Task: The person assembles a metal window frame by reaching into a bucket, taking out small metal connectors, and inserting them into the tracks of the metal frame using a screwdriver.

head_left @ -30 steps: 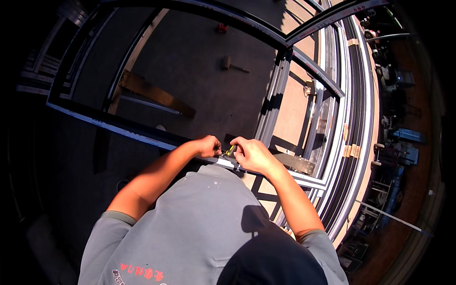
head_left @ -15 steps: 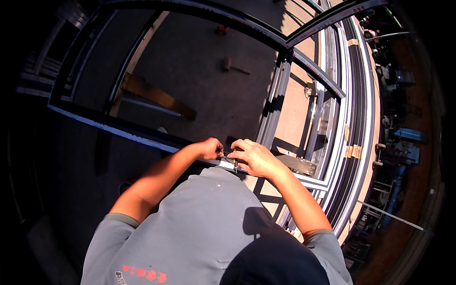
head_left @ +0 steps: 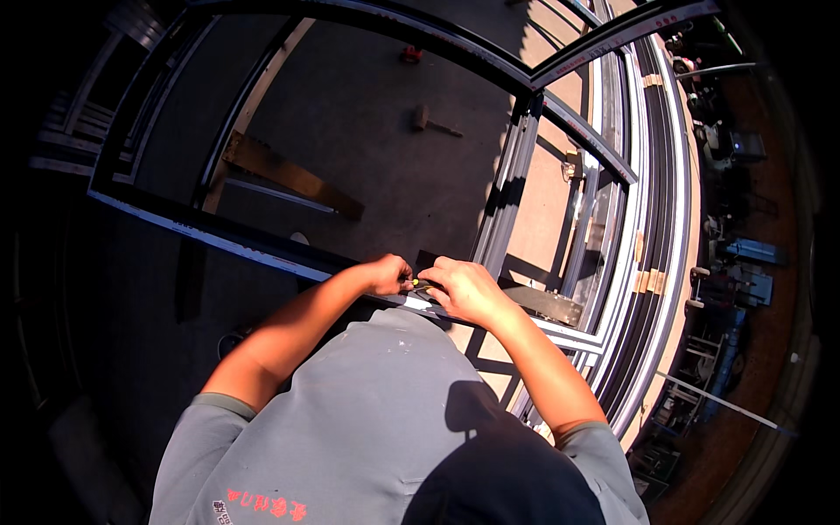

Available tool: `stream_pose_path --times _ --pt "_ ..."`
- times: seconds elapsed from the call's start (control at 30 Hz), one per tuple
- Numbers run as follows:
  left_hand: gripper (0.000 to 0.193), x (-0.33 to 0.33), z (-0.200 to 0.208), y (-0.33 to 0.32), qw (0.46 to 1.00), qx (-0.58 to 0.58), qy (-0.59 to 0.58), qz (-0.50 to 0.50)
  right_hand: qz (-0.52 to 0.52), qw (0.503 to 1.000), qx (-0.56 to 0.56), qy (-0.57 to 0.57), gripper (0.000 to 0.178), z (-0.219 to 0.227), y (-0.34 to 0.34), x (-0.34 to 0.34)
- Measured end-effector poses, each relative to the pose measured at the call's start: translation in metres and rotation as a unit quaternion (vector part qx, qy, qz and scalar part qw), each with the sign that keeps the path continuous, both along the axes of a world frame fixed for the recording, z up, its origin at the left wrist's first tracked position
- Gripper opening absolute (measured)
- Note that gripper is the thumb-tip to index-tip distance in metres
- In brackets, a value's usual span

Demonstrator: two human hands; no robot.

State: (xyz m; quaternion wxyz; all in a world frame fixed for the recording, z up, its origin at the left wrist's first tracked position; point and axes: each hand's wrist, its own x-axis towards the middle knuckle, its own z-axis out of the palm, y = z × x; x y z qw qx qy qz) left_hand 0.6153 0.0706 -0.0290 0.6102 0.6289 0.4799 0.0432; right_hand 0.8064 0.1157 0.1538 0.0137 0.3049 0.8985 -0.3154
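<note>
Yellow-and-dark small tool [head_left: 417, 283] is located between the fingertips of the two hands, just above the near bar [head_left: 254, 254] of a large frame; its yellow end lies just beside the left fingers, and its darker part is under the right fingers; its exact kind I cannot tell, because it is small and partly covered. The left hand [head_left: 388, 275] has its fingers curled and almost closed, near the yellow end; whether they pinch this end, I cannot tell. The right hand [head_left: 470, 293] has bent fingers, closed around the darker part of the tool, with the back of the hand turned upward.

Directly below the fingers comes the grey shirt [head_left: 376, 385] of the person, close to the near bar; beyond the right fingers, a grey crossing bar [head_left: 500, 214] runs away from the person; to the right of the right fingers, near them, lies a flat grey piece [head_left: 551, 305]; to the left of the left fingers, somewhat farther forward, there is a brown board [head_left: 293, 175]; well ahead of both hands' fingers, a mallet [head_left: 422, 117] lies on the dark floor [head_left: 394, 184], and still farther a small red object [head_left: 410, 54]; far to the right of the fingers, long profiles [head_left: 669, 192] are placed side by side.
</note>
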Motion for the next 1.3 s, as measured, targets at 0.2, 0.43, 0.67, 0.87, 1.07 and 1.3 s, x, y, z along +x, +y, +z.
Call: stream_pose_path --times 0.2,0.43,0.67,0.87,1.07,1.3 --pt "0.018 0.000 -0.007 -0.002 1.000 0.011 -0.011 -0.001 0.093 0.995 0.033 -0.004 0.031 0.000 0.001 -0.002" --pt "0.018 0.000 -0.011 -0.003 1.000 0.002 -0.017 -0.003 0.050 0.999 -0.012 -0.015 0.026 0.007 -0.001 0.003" --pt "0.020 0.000 -0.001 0.000 1.000 0.020 -0.003 -0.009 0.023 0.999 -0.015 0.020 0.020 0.004 -0.009 0.010" --pt "0.023 0.000 0.020 0.003 0.999 -0.001 0.037 -0.014 -0.002 0.998 -0.012 0.058 0.025 -0.009 -0.015 0.019" --pt "0.024 0.002 0.038 0.006 0.996 0.029 0.077 -0.033 -0.037 0.989 -0.052 0.135 0.026 -0.014 -0.015 0.013" --pt "0.025 0.002 0.049 0.009 0.995 0.014 0.085 -0.041 -0.111 0.981 -0.041 0.150 0.028 0.003 0.002 0.018"
